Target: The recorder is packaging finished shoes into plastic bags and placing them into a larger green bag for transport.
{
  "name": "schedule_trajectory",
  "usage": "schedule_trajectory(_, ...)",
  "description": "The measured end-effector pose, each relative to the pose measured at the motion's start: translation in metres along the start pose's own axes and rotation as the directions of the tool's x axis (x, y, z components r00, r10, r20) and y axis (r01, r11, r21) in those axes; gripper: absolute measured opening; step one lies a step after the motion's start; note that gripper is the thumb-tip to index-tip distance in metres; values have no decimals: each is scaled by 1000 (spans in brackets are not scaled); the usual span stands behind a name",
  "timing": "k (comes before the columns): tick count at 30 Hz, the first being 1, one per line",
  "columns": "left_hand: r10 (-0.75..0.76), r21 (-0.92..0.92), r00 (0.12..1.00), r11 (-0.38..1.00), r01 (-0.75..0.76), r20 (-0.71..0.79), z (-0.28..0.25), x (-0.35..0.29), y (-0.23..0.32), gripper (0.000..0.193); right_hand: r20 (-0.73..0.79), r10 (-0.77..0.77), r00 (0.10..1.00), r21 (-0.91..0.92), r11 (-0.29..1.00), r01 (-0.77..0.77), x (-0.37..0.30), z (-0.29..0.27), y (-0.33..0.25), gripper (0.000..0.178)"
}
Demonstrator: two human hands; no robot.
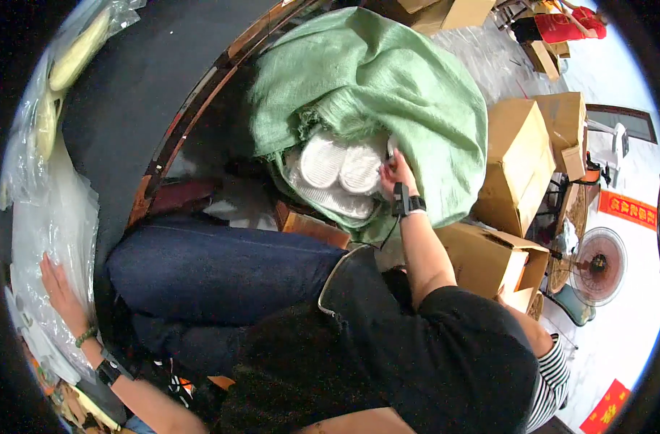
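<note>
Several white shoe soles (322,160) with ribbed surfaces lie in the mouth of a large green woven sack (431,94). At the right side of that opening, my right hand (398,173) has its fingers bent around the edge of a white sole, close to the sack's cloth. Part of this sole is hidden by the fingers and the sack. Far to the left, my left hand (61,293) lies with fingers stretched out on clear plastic bags (55,217). That hand holds nothing.
Cardboard boxes (514,163) stand right of the sack. A dark table (156,94) with a wooden edge is at upper left. Another person's striped sleeve (550,376) is at lower right, near a fan (599,264). A person in red (561,27) is farther off.
</note>
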State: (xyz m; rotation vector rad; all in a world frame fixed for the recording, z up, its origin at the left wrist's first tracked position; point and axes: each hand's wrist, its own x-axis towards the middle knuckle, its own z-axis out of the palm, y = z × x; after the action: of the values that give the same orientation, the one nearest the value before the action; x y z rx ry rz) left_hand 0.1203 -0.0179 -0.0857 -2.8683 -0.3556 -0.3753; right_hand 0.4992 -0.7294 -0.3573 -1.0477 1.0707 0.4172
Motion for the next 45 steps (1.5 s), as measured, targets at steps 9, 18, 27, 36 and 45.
schedule_trajectory(9,-6,-19,1000,1000,6,-7,2,12,10,47,-32,340,940,-235,912,-338,45,-68,85,66)
schedule_trajectory(18,-130,-77,991,988,132,30,11,12,15,46,443,597,669,96,710,-698,109,-130,139,90)
schedule_trajectory(27,-302,-159,953,940,303,32,9,21,32,45,133,15,991,-334,942,31,72,-122,109,82)
schedule_trajectory(36,-338,5,939,941,338,63,-73,-6,12,45,399,58,915,82,992,-99,60,11,112,103)
schedule_trajectory(45,-34,138,999,990,28,38,-48,-6,0,45,39,-49,998,-225,973,56,153,-128,126,74)
